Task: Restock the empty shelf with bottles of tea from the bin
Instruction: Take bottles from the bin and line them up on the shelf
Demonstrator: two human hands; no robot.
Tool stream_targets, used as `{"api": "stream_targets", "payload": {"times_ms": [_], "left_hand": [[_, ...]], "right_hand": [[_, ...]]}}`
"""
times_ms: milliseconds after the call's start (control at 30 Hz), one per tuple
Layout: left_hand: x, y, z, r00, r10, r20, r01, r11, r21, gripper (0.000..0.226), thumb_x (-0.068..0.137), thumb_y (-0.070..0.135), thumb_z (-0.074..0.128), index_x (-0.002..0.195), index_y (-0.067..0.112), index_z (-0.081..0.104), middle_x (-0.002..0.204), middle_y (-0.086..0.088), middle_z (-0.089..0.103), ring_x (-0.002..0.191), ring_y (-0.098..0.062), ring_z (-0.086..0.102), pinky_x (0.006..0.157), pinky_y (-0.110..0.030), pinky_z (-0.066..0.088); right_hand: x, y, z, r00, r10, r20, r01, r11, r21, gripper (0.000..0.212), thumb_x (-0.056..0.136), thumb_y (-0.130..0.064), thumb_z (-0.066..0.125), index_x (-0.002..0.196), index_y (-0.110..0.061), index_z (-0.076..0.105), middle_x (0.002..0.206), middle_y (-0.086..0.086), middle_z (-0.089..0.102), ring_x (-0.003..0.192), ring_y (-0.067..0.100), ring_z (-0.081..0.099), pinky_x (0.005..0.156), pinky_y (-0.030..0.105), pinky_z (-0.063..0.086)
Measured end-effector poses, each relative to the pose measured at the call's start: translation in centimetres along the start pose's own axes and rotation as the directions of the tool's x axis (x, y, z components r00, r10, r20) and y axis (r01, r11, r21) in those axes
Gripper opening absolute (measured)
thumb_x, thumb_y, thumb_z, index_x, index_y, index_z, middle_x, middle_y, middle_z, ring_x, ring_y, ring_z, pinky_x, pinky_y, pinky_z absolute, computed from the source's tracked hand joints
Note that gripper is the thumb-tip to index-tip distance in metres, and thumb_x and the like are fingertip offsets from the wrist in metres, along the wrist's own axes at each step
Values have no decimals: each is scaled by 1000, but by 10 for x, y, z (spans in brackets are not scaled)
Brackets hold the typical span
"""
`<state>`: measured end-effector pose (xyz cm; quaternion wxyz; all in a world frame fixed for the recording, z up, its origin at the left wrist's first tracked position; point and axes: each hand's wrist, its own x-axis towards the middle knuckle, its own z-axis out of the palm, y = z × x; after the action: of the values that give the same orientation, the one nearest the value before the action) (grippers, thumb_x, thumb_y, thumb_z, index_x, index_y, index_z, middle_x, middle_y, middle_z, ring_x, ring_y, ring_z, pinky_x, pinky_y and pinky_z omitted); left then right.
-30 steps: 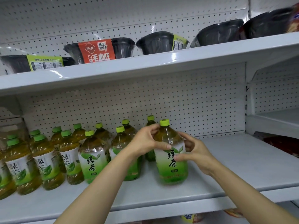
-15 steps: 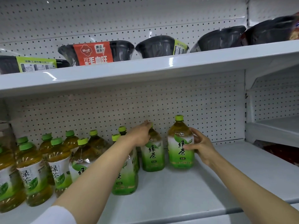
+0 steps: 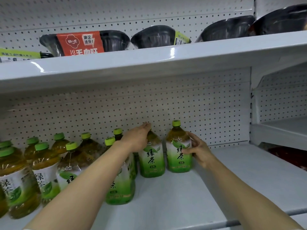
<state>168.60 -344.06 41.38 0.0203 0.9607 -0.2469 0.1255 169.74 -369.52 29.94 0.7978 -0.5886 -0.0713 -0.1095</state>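
Note:
Two green tea bottles stand upright side by side at the back of the white shelf (image 3: pixel 240 183), near the pegboard. My left hand (image 3: pixel 137 138) rests over the top and shoulder of the left bottle (image 3: pixel 152 161), hiding its cap. My right hand (image 3: pixel 198 150) lies against the right side of the other bottle (image 3: pixel 178 151), fingers loosely curled on its label; its green cap shows. Several more tea bottles (image 3: pixel 44 166) with green caps and green-white labels fill the shelf's left part. The bin is out of view.
The upper shelf (image 3: pixel 166 60) hangs low overhead and carries black instant-food bowls (image 3: pixel 154 36), one with a red label. A white upright divides off a neighbouring bay (image 3: pixel 282 130) at right. Bare shelf surface lies right of my right hand.
The bottle went from the shelf front to the back next to the other bottle a second ago. Since half a second ago my hands and both bottles have barely shifted; the camera came closer.

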Motion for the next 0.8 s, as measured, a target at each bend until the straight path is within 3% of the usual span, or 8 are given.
{"api": "stream_targets", "payload": {"times_ms": [233, 500, 700, 800], "left_hand": [[-1, 0, 5, 1000, 3, -30, -3, 1000, 4, 76, 96, 5, 48, 156, 20, 4, 164, 1, -2, 146, -25, 25, 115, -35, 29], [-1, 3, 9, 998, -16, -57, 17, 1000, 11, 78, 96, 7, 51, 156, 21, 4, 164, 1, -2, 145, -27, 25, 115, -42, 31], [1, 3, 13, 997, -27, -77, 26, 1000, -4, 83, 94, 24, 62, 156, 19, 7, 164, -1, 1, 146, -25, 26, 114, -37, 29], [3, 7, 18, 987, -78, -140, 65, 994, -93, 87, 88, 31, 70, 155, 19, 16, 163, -4, 9, 144, -26, 29, 114, -40, 34]], "right_hand": [[9, 0, -3, 997, 47, 60, -49, 998, 25, 100, 49, 21, 72, 139, -15, 48, 127, 13, 63, 113, 32, 61, 82, 41, 55], [13, 0, -6, 995, 54, 87, -53, 998, -19, 98, 50, 18, 72, 138, -17, 48, 123, 12, 65, 113, 32, 61, 87, 43, 52], [17, 5, -9, 993, 50, 106, -50, 999, -1, 99, 50, 21, 74, 137, -17, 49, 124, 17, 64, 113, 35, 60, 88, 45, 53], [17, 8, -8, 993, 44, 109, -45, 999, 11, 100, 47, 15, 77, 137, -18, 49, 127, 16, 62, 116, 34, 59, 89, 44, 53]]}}
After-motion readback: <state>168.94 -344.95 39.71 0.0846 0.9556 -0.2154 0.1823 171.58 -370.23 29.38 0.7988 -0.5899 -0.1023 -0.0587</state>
